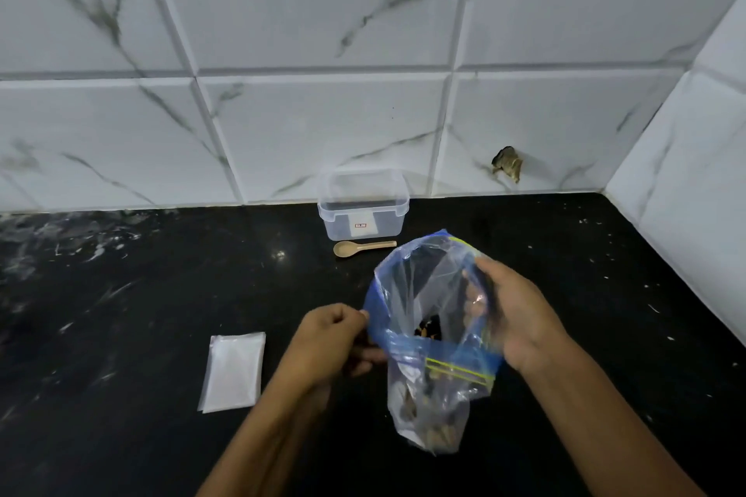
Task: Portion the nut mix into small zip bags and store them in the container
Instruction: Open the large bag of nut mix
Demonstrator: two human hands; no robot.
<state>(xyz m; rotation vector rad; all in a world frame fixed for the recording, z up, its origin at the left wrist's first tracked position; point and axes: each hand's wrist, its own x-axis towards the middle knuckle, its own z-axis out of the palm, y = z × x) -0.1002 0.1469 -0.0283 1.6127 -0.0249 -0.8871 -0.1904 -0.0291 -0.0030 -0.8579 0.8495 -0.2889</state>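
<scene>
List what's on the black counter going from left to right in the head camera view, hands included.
Stack of small zip bags → left hand → big blue-topped bag of nut mix → right hand. The container and spoon sit farther back, overlapping the big bag's span.

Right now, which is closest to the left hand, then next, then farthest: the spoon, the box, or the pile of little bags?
From the left hand, in the head view:
1. The pile of little bags, lying flat on the counter just left of the hand.
2. The spoon, farther back, in front of the box.
3. The box, against the tiled wall.
</scene>
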